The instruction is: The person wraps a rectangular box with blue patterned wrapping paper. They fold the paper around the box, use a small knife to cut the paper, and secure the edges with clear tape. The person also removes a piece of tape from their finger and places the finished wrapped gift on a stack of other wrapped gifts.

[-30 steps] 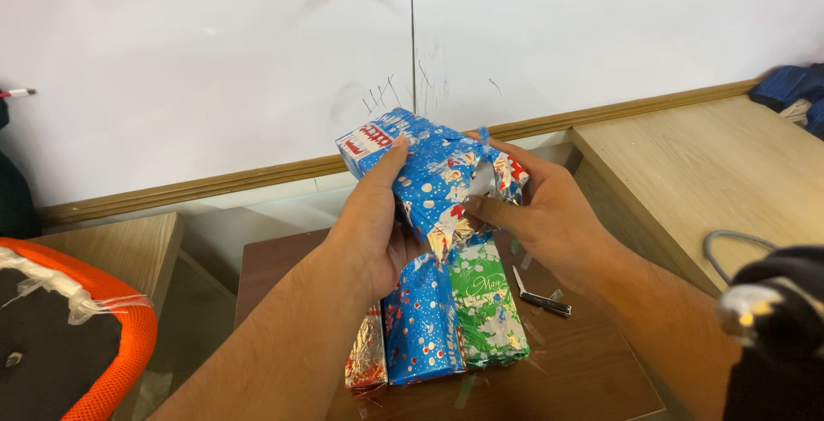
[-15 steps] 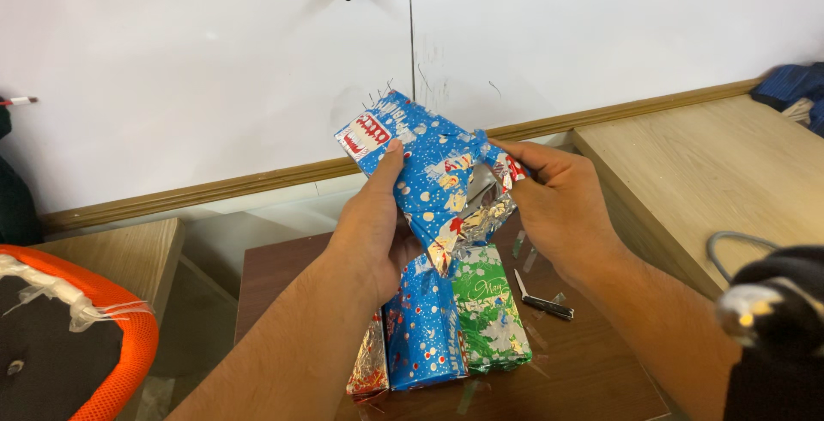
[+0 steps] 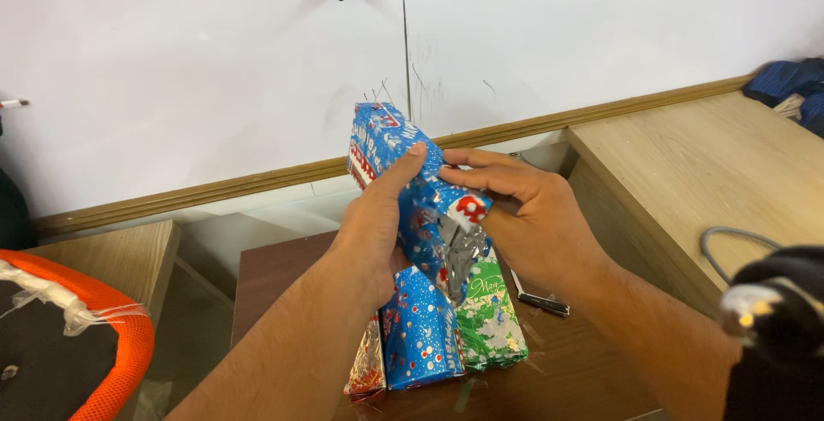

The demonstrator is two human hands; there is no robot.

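Both hands grasp a blue-wrapped box (image 3: 403, 182) raised above a dark brown table (image 3: 275, 271). Left hand (image 3: 373, 232) clasps its near-left side, thumb pressed on the upper face; right hand (image 3: 528, 219) closes over the right side, fingers (image 3: 472, 176) flattening a loose paper flap whose silver underside shows below. On the table beneath lie a blue packet (image 3: 418, 331), a green packet (image 3: 485, 311) to its right, and a silver-red packet (image 3: 367, 359) to its left, seemingly touching. A small metal tool (image 3: 539, 297), possibly a folding knife, rests right of them.
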